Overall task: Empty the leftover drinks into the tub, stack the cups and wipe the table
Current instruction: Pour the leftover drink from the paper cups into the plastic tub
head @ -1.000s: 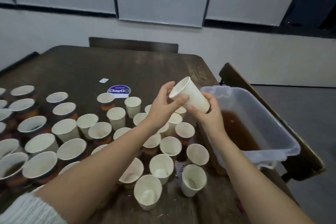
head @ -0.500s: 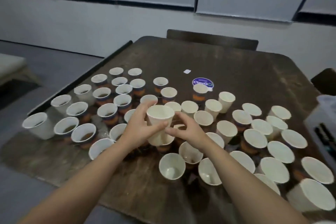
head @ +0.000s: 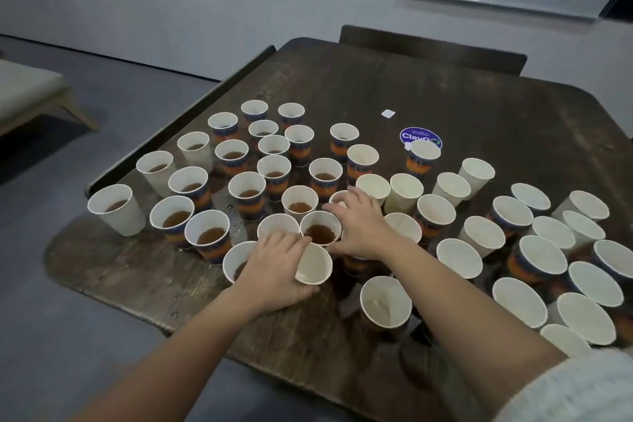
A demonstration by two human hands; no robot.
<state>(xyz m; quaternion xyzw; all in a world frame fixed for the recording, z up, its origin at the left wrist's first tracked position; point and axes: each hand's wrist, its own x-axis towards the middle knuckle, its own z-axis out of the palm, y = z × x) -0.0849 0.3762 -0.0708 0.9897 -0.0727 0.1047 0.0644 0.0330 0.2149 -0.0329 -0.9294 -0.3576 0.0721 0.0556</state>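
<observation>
Head view, left grip (head: 274, 267) holding empty cup (head: 313, 264) (tilted)

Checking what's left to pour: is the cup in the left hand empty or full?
Empty: the cup held by the left hand shows only a pale inside.

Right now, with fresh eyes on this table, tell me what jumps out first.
Dozens of paper cups crowd the dark wooden table: those on the left hold brown drink, like the full cup in the middle, while those on the right look empty. In front, the left hand grips an empty cup and the right hand reaches over the cups beside the full one. A round blue sticker lies farther back.
</observation>
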